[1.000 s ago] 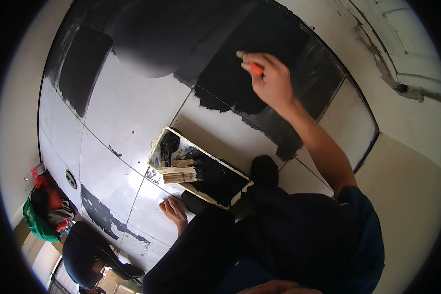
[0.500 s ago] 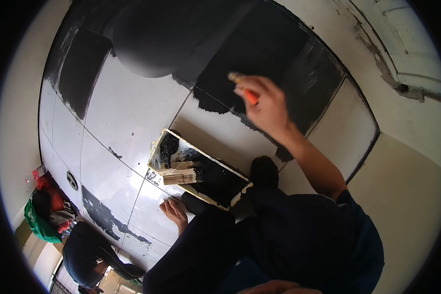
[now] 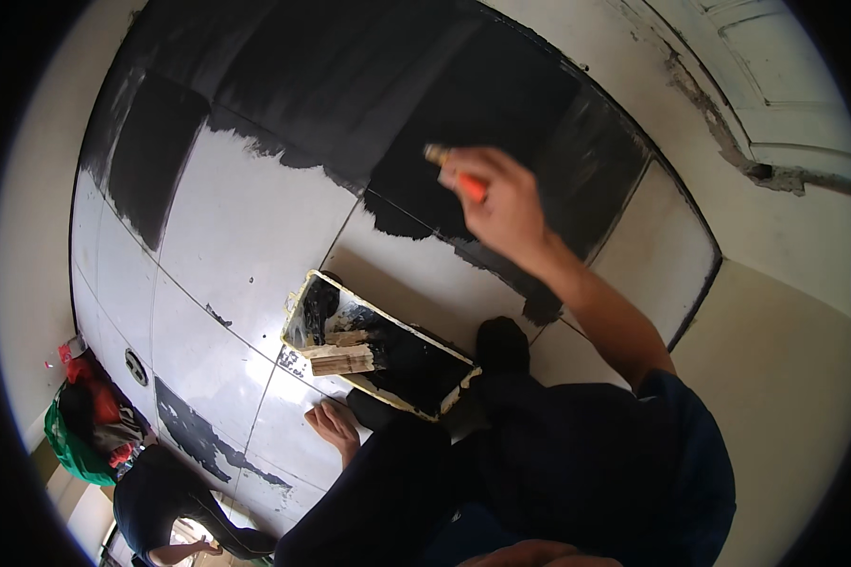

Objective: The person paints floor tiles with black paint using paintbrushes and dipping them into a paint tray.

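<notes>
My right hand [image 3: 503, 200] is closed around the orange handle of a small brush [image 3: 471, 186]. The brush's pale tip hangs over the black-coated part of the floor [image 3: 501, 94], slightly blurred. Beside my left leg, my left hand [image 3: 334, 430] rests on the white tiles, fingers partly bent and apart, holding nothing. A rectangular tray [image 3: 389, 312] with a cream, smeared rim sits in front of my legs. Black paint [image 3: 414, 364] covers much of its inside. Paint-stained wooden pieces [image 3: 343, 359] lie across its left part.
Bare white tiles [image 3: 246, 203] extend to the left, with dark patches on some. My dark shoe [image 3: 503, 345] stands right of the tray. At lower left are another person [image 3: 165, 496] bending over and a green bag [image 3: 74, 439] with red items. Walls [image 3: 785, 350] bound the floor.
My right hand and brush have shifted slightly left in view. A blurred dark round shape over the black area is gone. The other person's posture has changed, and a hand now shows.
</notes>
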Action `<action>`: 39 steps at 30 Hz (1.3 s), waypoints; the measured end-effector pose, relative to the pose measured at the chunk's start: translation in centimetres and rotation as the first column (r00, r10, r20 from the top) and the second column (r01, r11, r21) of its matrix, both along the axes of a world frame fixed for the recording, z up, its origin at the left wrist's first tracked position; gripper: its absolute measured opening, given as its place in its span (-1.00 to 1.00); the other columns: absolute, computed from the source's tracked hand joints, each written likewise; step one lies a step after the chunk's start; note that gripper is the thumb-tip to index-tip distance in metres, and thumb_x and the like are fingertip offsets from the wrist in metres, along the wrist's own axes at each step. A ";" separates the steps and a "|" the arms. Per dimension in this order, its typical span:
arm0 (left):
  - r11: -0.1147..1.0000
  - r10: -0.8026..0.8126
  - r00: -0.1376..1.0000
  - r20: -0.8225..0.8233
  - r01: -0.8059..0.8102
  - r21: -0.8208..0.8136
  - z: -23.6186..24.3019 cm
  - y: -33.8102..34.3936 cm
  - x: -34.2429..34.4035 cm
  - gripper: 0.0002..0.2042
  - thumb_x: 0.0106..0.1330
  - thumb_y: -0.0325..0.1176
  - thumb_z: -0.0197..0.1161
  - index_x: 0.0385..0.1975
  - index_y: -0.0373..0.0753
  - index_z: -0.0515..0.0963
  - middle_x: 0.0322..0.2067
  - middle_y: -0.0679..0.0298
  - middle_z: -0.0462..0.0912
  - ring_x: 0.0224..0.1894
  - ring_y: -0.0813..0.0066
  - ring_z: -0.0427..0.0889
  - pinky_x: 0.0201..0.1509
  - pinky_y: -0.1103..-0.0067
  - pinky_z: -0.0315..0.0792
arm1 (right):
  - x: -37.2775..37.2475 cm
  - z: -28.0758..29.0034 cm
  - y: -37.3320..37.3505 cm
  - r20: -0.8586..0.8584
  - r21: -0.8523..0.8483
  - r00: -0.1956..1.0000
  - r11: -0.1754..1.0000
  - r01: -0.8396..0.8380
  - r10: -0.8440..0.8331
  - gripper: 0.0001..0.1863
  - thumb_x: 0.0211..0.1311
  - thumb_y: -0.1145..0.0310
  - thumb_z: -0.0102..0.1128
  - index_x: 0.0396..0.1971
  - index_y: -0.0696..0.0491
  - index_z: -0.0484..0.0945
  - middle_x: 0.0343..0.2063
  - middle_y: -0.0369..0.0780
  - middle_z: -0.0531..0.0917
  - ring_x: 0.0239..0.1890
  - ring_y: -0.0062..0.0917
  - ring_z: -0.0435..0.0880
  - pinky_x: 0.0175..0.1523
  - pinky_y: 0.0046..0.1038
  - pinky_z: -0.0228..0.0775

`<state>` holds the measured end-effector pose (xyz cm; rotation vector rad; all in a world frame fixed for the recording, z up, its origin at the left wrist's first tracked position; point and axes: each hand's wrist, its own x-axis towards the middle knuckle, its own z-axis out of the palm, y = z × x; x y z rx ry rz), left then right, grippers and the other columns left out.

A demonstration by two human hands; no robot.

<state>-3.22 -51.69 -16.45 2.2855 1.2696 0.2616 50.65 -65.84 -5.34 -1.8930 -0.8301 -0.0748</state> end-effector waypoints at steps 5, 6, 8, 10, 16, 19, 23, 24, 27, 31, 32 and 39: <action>0.983 -0.159 0.986 0.047 0.153 0.103 -0.5 0.0 -0.4 -0.62 0.65 -0.20 -0.17 -0.26 -0.38 0.47 -0.27 0.01 0.42 -0.17 0.01 0.30 -0.01 0.22 0.25 | 9.7 -4.9 -0.5 0.316 -0.253 0.944 0.951 0.180 -0.095 -0.68 0.05 0.65 0.30 -0.17 0.02 0.68 -0.05 -0.19 0.71 -0.02 -0.19 0.71 0.07 -0.24 0.65; 0.989 -0.128 0.990 0.061 0.123 0.077 0.1 0.0 0.3 -0.62 0.65 -0.20 -0.17 -0.26 -0.37 0.47 -0.27 0.01 0.42 -0.18 0.01 0.30 -0.02 0.22 0.25 | 8.6 -5.1 -0.4 0.329 -0.310 0.943 0.938 0.154 -0.046 -0.68 0.04 0.64 0.31 -0.17 0.02 0.68 -0.05 -0.19 0.70 -0.01 -0.19 0.71 0.07 -0.24 0.65; 0.990 -0.121 0.991 0.051 0.117 0.079 0.3 0.2 0.2 -0.62 0.66 -0.19 -0.16 -0.26 -0.37 0.47 -0.28 0.01 0.41 -0.19 0.01 0.30 -0.03 0.22 0.25 | 3.9 -5.3 0.6 0.345 -0.314 0.935 0.949 0.030 0.085 -0.70 -0.02 0.59 0.34 -0.21 0.04 0.66 -0.08 -0.15 0.67 -0.02 -0.20 0.71 0.05 -0.24 0.66; 0.991 -0.113 0.993 0.040 0.110 0.074 0.1 0.1 0.0 -0.62 0.66 -0.18 -0.15 -0.25 -0.37 0.47 -0.29 0.01 0.40 -0.19 0.01 0.30 -0.04 0.23 0.25 | -2.0 -4.1 1.1 0.251 -0.243 0.943 0.957 -0.155 0.217 -0.71 -0.05 0.56 0.35 -0.25 0.03 0.65 -0.10 -0.12 0.63 -0.01 -0.23 0.70 0.07 -0.24 0.66; 0.940 -0.194 0.981 -0.025 0.193 0.280 -1.8 1.3 -2.9 -0.58 0.65 -0.13 -0.11 -0.30 -0.38 0.46 -0.32 -0.01 0.35 -0.20 0.03 0.33 -0.05 0.23 0.26 | -5.9 -0.7 2.9 -0.066 -0.037 0.973 0.974 -0.222 0.220 -0.66 0.04 0.66 0.35 -0.16 0.00 0.69 -0.14 -0.19 0.76 -0.10 -0.27 0.79 -0.01 -0.30 0.72; 1.000 0.026 0.999 0.026 -0.026 0.002 -1.2 0.2 -0.5 -0.57 0.65 -0.13 -0.13 -0.33 -0.38 0.45 -0.31 -0.02 0.35 -0.22 0.05 0.34 -0.06 0.24 0.27 | 3.6 -2.5 2.4 0.151 -0.042 0.989 0.999 -0.001 0.007 -0.57 0.01 0.66 0.27 -0.06 0.03 0.65 -0.03 -0.19 0.75 -0.01 -0.19 0.74 0.12 -0.24 0.65; 0.988 -0.073 0.997 0.019 0.070 0.140 -1.9 1.1 -3.1 -0.58 0.64 -0.13 -0.12 -0.32 -0.39 0.45 -0.32 -0.02 0.35 -0.22 0.02 0.35 -0.06 0.24 0.26 | 15.6 -5.1 3.0 0.353 -0.118 0.918 0.964 0.238 -0.183 -0.68 0.09 0.65 0.28 -0.14 0.04 0.68 -0.10 -0.17 0.75 -0.01 -0.16 0.72 0.08 -0.21 0.64; 0.980 -0.124 0.992 0.013 0.120 0.158 -1.8 1.1 -2.7 -0.58 0.64 -0.13 -0.12 -0.32 -0.40 0.45 -0.31 -0.03 0.35 -0.22 0.02 0.35 -0.06 0.23 0.26 | 16.9 -5.4 2.8 0.357 -0.182 0.910 0.939 0.291 -0.212 -0.70 0.10 0.63 0.29 -0.14 0.05 0.68 -0.07 -0.18 0.74 0.00 -0.16 0.72 0.08 -0.21 0.64; 0.992 -0.084 0.996 0.023 0.082 0.091 -1.2 0.2 -0.8 -0.58 0.64 -0.13 -0.11 -0.30 -0.41 0.46 -0.31 -0.04 0.36 -0.21 0.00 0.34 -0.06 0.23 0.27 | 15.8 -6.9 2.3 0.369 -0.291 0.917 0.917 0.271 -0.154 -0.68 0.06 0.61 0.30 -0.14 0.04 0.68 -0.08 -0.17 0.74 0.01 -0.18 0.72 0.09 -0.22 0.64; 0.975 -0.155 0.988 0.002 0.153 0.162 -1.0 1.3 -3.0 -0.58 0.64 -0.13 -0.10 -0.26 -0.42 0.49 -0.30 -0.04 0.36 -0.22 0.01 0.33 -0.07 0.22 0.27 | 3.1 -6.2 5.4 0.390 -0.250 0.917 0.968 0.016 0.086 -0.62 -0.08 0.59 0.34 -0.16 0.06 0.66 -0.02 -0.13 0.67 0.03 -0.22 0.71 0.13 -0.25 0.67; 0.976 -0.164 0.986 0.004 0.162 0.146 -1.2 0.9 -2.1 -0.58 0.64 -0.13 -0.10 -0.26 -0.42 0.49 -0.30 -0.04 0.36 -0.22 0.01 0.33 -0.07 0.22 0.27 | 0.1 -6.4 5.0 0.287 -0.256 0.943 0.962 -0.092 0.167 -0.63 -0.09 0.59 0.34 -0.17 0.07 0.65 -0.03 -0.11 0.66 0.03 -0.22 0.71 0.13 -0.26 0.67; 0.999 0.042 0.996 -0.084 -0.042 0.002 -0.5 0.7 -0.8 -0.55 0.65 -0.09 -0.13 -0.28 -0.40 0.48 -0.30 -0.04 0.36 -0.22 0.03 0.33 -0.06 0.21 0.26 | -4.4 -1.8 5.6 -0.058 0.014 0.973 0.974 -0.225 0.225 -0.78 0.11 0.61 0.37 -0.23 0.04 0.70 -0.16 -0.21 0.77 -0.11 -0.31 0.79 -0.02 -0.29 0.72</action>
